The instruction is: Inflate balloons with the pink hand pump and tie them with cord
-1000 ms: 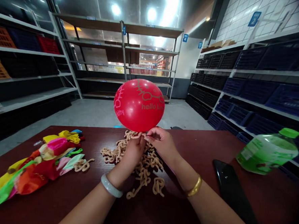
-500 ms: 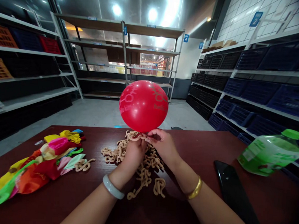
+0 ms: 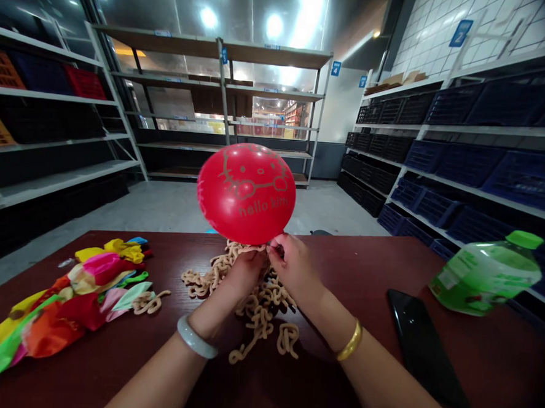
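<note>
An inflated red balloon [image 3: 248, 193] with a printed cat figure and lettering hangs over the far edge of the table, tilted left. My right hand [image 3: 290, 257] pinches its neck at the lower right. Close beside it, my left hand [image 3: 249, 269] is closed on a beige string piece just below the balloon. More curly beige strings [image 3: 260, 320] lie in a pile beneath and around both hands. Where the fingertips meet, the details are small and partly hidden.
Flat balloons [image 3: 83, 285] in many colours lie at the left, beside a small string bundle [image 3: 149, 302]. A black phone [image 3: 423, 342] and a green bottle [image 3: 487, 275] are at the right. Shelves with crates stand beyond the brown table [image 3: 352, 264].
The balloon has turned, showing its printed figure, and has tilted to the left. My right hand has closed its fingers at the neck. The view has shifted slightly.
</note>
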{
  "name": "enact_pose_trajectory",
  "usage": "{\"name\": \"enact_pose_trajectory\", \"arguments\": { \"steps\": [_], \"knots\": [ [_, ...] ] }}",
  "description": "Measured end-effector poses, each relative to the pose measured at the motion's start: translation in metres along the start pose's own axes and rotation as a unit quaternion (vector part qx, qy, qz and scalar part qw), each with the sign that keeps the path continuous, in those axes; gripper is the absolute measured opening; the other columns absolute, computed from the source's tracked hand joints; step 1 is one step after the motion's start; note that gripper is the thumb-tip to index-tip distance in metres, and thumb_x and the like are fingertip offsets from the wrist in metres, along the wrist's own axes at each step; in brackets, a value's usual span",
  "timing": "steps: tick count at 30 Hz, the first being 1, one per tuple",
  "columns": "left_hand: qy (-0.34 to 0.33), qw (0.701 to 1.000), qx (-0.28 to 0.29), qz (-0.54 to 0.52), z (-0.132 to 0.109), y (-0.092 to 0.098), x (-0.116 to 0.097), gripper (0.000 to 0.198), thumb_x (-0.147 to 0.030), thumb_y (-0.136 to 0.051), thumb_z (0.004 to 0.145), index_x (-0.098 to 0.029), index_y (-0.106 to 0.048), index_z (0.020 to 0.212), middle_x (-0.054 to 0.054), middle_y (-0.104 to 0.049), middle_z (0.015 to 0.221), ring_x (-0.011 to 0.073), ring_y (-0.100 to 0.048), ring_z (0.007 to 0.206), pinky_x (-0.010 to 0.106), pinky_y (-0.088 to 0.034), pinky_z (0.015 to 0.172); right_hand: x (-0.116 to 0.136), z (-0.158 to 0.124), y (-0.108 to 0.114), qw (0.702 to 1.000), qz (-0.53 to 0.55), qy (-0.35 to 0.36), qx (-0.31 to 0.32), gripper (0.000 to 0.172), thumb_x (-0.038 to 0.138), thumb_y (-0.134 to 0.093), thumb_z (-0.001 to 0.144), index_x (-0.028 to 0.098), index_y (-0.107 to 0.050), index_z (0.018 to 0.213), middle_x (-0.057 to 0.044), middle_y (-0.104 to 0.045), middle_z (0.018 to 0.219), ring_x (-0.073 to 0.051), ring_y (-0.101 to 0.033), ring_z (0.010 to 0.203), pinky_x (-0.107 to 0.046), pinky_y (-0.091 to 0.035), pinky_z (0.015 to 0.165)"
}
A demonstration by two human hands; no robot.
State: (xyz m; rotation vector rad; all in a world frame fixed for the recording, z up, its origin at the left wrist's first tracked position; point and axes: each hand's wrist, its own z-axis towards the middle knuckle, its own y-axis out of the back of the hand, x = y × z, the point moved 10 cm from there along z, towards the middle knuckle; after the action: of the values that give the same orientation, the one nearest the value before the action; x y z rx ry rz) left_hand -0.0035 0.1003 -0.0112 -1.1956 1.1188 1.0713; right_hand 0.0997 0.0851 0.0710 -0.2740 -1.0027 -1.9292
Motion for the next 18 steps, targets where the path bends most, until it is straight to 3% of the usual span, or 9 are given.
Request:
{"name": "enact_pose_trajectory", "arguments": {
  "steps": [4, 8, 11, 15, 18],
  "knots": [
    [0.019, 1.000, -0.017, 0.002, -0.003, -0.001, -0.001, 0.020, -0.037, -0.056, 0.080, -0.020, -0.049, 0.071, -0.005, -0.041, 0.053, 0.0101, -0.035, 0.045, 0.021, -0.025, 0.043, 0.002, -0.002, 0.001, 0.998, -0.065, -0.008, -0.006, 0.009, 0.014, -0.054, 0.082, 0.019, -0.061, 0.082, -0.007, -0.063, 0.081, -0.021, -0.057, 0.078, -0.031, -0.042, 0.073],
    [-0.138, 0.982, -0.046, 0.122, 0.000, 0.004, -0.030, 0.021, -0.033, -0.054, 0.082, -0.018, -0.054, 0.067, 0.001, -0.053, 0.063, 0.0157, -0.050, 0.065, 0.025, -0.041, 0.061, -0.002, 0.000, -0.002, 0.999, -0.042, -0.027, 0.011, 0.012, 0.013, -0.056, 0.082, 0.019, -0.064, 0.088, -0.008, -0.067, 0.088, -0.021, -0.059, 0.083, -0.031, -0.042, 0.077],
    [-0.209, 0.953, -0.080, 0.203, 0.000, 0.008, -0.037, 0.020, -0.029, -0.052, 0.084, -0.018, -0.060, 0.069, 0.004, -0.060, 0.072, 0.0174, -0.054, 0.074, 0.029, -0.042, 0.076, -0.004, 0.000, -0.007, 0.998, -0.034, -0.036, 0.035, 0.017, 0.012, -0.055, 0.082, 0.019, -0.068, 0.091, -0.009, -0.069, 0.091, -0.021, -0.060, 0.085, -0.031, -0.042, 0.078],
    [-0.217, 0.945, -0.086, 0.231, -0.001, 0.009, -0.034, 0.020, -0.025, -0.052, 0.085, -0.018, -0.061, 0.069, 0.004, -0.061, 0.072, 0.0170, -0.053, 0.072, 0.028, -0.042, 0.076, -0.003, -0.004, -0.004, 0.995, -0.090, -0.034, 0.026, 0.018, 0.015, -0.055, 0.082, 0.020, -0.069, 0.092, -0.009, -0.067, 0.091, -0.021, -0.059, 0.082, -0.031, -0.041, 0.075],
    [-0.218, 0.948, -0.082, 0.216, -0.002, 0.008, -0.035, 0.020, -0.025, -0.054, 0.084, -0.018, -0.059, 0.066, 0.004, -0.059, 0.071, 0.0176, -0.053, 0.072, 0.028, -0.041, 0.077, -0.008, -0.003, -0.003, 0.996, -0.069, -0.051, 0.022, 0.015, 0.017, -0.056, 0.080, 0.020, -0.069, 0.087, -0.008, -0.067, 0.088, -0.020, -0.058, 0.079, -0.031, -0.041, 0.072]
  ]
}}
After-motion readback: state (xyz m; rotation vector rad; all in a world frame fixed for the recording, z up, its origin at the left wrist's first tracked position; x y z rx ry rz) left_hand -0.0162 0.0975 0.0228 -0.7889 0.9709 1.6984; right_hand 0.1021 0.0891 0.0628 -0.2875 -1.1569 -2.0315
